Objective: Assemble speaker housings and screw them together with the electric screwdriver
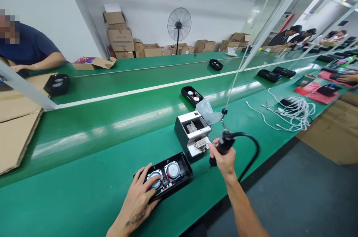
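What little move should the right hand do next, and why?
Perhaps the right hand should guide its black cylindrical hanging tool slightly left, towards the silver metal fitting on the white-and-black boxy machine: tool and fitting look close together, while the left hand rests on the open black rectangular box.

smooth plastic-looking casing (179,187), shiny metal speakers (173,170), glossy belt (117,119), matt cardboard boxes (120,39), crinkled translucent plastic bag (207,111)

Speaker housing (180,184): black, oblong, open side up, two round speakers (173,170) mounted inside; laid slantwise on the bench (84,192).
Driver (226,142): black, cylindrical, held tilted above the bench; suspended from a cord (231,89), with a black cable (256,147) attached.
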Motion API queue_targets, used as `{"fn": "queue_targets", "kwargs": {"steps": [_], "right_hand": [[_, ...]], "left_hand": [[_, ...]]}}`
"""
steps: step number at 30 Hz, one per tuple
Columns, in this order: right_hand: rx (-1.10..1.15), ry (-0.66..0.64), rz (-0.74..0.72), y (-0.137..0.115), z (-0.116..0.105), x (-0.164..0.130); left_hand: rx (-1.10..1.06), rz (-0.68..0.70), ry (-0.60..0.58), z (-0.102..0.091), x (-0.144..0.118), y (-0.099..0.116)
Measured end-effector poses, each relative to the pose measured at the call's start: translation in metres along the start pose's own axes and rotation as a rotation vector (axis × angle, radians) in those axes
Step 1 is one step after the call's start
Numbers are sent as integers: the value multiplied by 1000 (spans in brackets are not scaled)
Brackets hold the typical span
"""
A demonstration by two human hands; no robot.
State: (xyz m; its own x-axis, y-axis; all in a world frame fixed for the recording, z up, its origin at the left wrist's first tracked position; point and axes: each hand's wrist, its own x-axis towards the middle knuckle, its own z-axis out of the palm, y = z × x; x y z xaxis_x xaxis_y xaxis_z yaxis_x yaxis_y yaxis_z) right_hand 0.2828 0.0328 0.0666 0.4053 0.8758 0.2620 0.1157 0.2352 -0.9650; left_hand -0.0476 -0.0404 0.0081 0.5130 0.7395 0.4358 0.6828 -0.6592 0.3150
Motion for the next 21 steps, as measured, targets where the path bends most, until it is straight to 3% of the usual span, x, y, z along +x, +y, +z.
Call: {"fn": "queue_targets", "kwargs": {"steps": [4,8,10,14,17,21], "right_hand": [[287,122,-185,-33,12,14],[253,136,-270,-43,27,23],[205,68,-228,-41,30,24],[148,-191,-69,-42,26,10],[264,-380,-33,-58,27,-16],[489,-470,-84,-82,43,-57]], "left_hand": [[-2,-14,-14,1,0,-1],[8,-33,-12,2,3,2],[16,-37,-12,2,5,3],[37,-35,-18,3,6,6],[33,-53,-42,1,6,8],[1,-80,-95,-3,8,12]]}}
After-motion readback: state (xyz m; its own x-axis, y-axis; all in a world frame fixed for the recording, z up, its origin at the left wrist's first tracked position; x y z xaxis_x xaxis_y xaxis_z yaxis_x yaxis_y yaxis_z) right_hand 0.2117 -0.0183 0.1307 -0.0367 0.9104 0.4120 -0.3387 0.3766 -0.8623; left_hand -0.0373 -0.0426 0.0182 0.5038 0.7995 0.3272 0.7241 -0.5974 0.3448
